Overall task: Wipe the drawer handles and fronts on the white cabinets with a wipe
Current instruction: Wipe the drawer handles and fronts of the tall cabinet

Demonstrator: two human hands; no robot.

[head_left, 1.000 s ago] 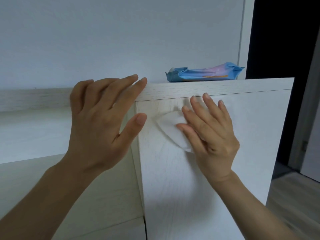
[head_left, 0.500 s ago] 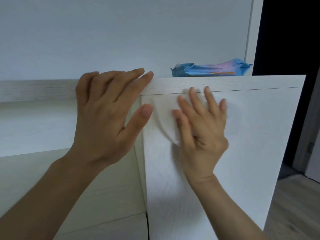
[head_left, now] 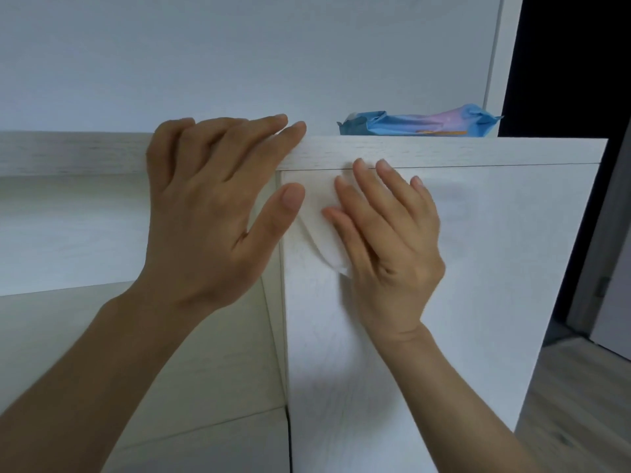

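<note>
A white cabinet front (head_left: 478, 268) fills the right half of the head view, under a white top board (head_left: 444, 151). My right hand (head_left: 389, 240) lies flat on the front's upper left corner and presses a white wipe (head_left: 317, 220) against it; part of the wipe sticks out to the left of the fingers. My left hand (head_left: 211, 213) rests with spread fingers over the top board's edge, its thumb at the front's left edge, holding nothing. No handle is visible.
A blue pack of wipes (head_left: 416, 124) lies on the cabinet top at the back right. A lower white surface (head_left: 68, 233) extends to the left. A dark doorway (head_left: 573, 97) and wooden floor (head_left: 580, 404) are on the right.
My right hand has slid the wipe up and left across the front, from below the top edge to right against it. The left hand has stayed on the top board's edge.
</note>
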